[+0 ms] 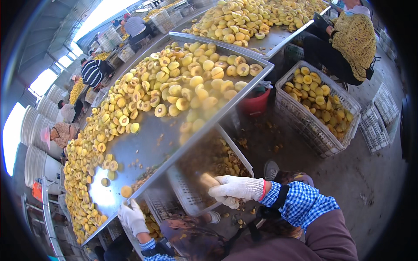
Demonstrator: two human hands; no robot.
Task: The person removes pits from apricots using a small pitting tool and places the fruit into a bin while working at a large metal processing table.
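Observation:
My left hand (133,218), in a white knit glove, is at the near edge of the metal table (152,130). Its fingers look apart, and a yellow peach half (126,191) lies just beyond their tips. My right hand (238,188), also gloved, is closed around a tool with a pale wooden handle (209,179). The handle's rounded end sticks out to the left; the rest of the tool is hidden in the fist. Cut yellow peaches (126,102), many with brown pits in them, are heaped along the table's far and left sides.
Below the right hand is a pale crate (191,208) with fruit scraps. A crate of peach halves (285,102) and a red bucket (254,104) stand right of the table. Another person (355,43) sits at the upper right. A second fruit table (278,41) adjoins behind.

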